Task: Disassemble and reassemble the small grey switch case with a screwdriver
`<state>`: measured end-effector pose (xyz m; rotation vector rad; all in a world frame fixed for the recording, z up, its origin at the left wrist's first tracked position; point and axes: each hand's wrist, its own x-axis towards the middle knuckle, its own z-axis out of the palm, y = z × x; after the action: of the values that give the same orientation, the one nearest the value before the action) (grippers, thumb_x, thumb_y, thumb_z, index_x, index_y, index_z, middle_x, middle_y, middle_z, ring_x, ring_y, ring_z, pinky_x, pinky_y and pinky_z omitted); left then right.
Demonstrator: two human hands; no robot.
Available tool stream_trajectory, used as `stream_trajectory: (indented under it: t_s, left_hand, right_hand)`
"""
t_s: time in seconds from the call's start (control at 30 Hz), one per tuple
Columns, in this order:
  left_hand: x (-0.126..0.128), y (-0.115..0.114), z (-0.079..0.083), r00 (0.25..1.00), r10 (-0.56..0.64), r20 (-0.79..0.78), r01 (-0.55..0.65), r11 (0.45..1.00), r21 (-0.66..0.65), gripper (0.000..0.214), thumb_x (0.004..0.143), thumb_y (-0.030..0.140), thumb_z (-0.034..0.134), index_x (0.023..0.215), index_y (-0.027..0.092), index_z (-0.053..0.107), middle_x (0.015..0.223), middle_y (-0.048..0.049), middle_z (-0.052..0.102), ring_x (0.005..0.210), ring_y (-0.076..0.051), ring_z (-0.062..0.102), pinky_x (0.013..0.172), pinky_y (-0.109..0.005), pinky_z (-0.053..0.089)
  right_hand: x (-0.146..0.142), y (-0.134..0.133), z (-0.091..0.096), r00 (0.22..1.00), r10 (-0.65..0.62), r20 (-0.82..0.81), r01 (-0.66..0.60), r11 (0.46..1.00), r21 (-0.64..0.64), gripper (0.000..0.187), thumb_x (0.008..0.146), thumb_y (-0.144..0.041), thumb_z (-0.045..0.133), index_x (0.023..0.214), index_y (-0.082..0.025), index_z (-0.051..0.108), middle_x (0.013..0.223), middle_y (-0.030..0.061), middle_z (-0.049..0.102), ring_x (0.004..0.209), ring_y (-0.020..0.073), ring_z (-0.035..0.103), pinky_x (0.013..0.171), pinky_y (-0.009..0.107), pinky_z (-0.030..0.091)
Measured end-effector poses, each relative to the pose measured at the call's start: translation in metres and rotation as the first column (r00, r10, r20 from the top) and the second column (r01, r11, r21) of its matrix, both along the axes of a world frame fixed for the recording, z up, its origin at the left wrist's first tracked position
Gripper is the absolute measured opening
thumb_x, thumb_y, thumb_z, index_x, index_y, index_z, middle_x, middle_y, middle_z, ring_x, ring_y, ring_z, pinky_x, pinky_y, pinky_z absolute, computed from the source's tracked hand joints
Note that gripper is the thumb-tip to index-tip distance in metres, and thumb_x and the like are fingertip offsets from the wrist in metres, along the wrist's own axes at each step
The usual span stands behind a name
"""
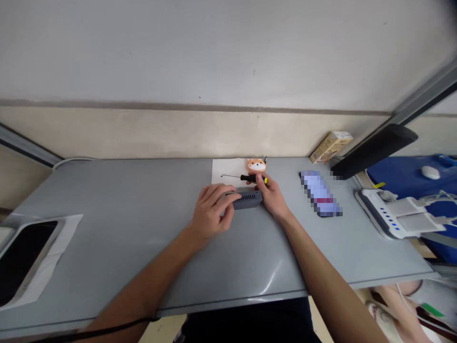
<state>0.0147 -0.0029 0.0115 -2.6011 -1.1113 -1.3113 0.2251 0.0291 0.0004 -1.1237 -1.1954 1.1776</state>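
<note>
At the table's (124,205) middle, a box (249,202) is flanked by the left grip (211,209) and the right grip (271,195), by which a screwdriver (247,178) is held. Behind, paper (228,166) is laid. A phone (319,193) is placed between the box and a power strip (387,216), with a carton (331,147) set behind the phone. At far left, a flat device (26,262) is rested on a sheet (54,255).

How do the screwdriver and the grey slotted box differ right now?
The screwdriver is long and slim; the grey box is blockier.
The screwdriver has a black handle with a yellow end; the grey box has a row of dark slots.
The screwdriver is in the right hand; the grey box has the left hand at its left end.
</note>
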Motion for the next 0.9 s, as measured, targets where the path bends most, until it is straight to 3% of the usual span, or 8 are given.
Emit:
stream_trajectory:
  t_s: [0.13,0.3,0.5,0.6,0.9]
  left_hand:
    - [0.009,-0.003,-0.006,0.994,-0.083,-0.064,0.080,0.996,-0.050,0.040,0.089,0.006,0.057,0.122,0.026,0.065,0.123,-0.0074,0.071,0.111,-0.024,0.066,0.097,-0.043,0.049]
    - [0.003,0.001,-0.004,0.997,-0.068,-0.041,0.066,0.997,-0.052,0.037,0.083,0.003,0.058,0.113,0.024,0.066,0.118,-0.0072,0.071,0.106,-0.023,0.066,0.095,-0.042,0.050]
    - [0.000,0.001,0.003,0.999,0.033,-0.017,-0.034,0.999,-0.034,0.026,0.077,0.006,0.058,0.095,0.024,0.064,0.103,-0.0060,0.071,0.094,-0.024,0.067,0.089,-0.043,0.049]
    - [0.006,-0.002,0.002,0.999,0.042,-0.028,-0.043,0.998,-0.045,0.025,0.081,0.009,0.059,0.100,0.024,0.064,0.106,-0.0066,0.072,0.096,-0.024,0.068,0.091,-0.044,0.048]
    - [0.013,-0.003,0.000,1.000,0.012,-0.019,-0.013,0.998,-0.063,0.029,0.089,0.013,0.060,0.115,0.025,0.067,0.109,-0.0062,0.074,0.101,-0.024,0.067,0.093,-0.042,0.047]
  right_hand:
    - [-0.002,0.000,0.002,0.998,-0.046,-0.045,0.046,0.999,0.002,0.045,0.089,-0.063,0.066,0.105,-0.022,0.078,0.092,0.0038,0.077,0.074,0.0142,0.062,0.067,0.025,0.046]
    - [0.005,0.004,0.002,0.968,-0.159,-0.193,0.145,0.986,-0.080,0.051,0.092,-0.067,0.057,0.101,-0.021,0.076,0.077,0.0003,0.071,0.057,0.0104,0.051,0.054,0.024,0.039]
    - [0.023,0.013,0.004,0.794,-0.332,-0.510,0.281,0.943,-0.175,0.039,0.085,-0.059,0.068,0.076,-0.021,0.067,0.062,-0.0030,0.060,0.048,0.0086,0.047,0.045,0.024,0.037]
    - [0.029,0.013,0.006,0.748,-0.396,-0.533,0.359,0.917,-0.177,0.035,0.085,-0.052,0.067,0.070,-0.021,0.059,0.065,-0.0036,0.060,0.044,0.0066,0.044,0.041,0.025,0.034]
    - [0.036,0.017,-0.001,0.781,-0.380,-0.496,0.342,0.924,-0.170,0.033,0.086,-0.048,0.061,0.068,-0.022,0.055,0.065,-0.0025,0.057,0.044,0.0075,0.043,0.039,0.025,0.032]
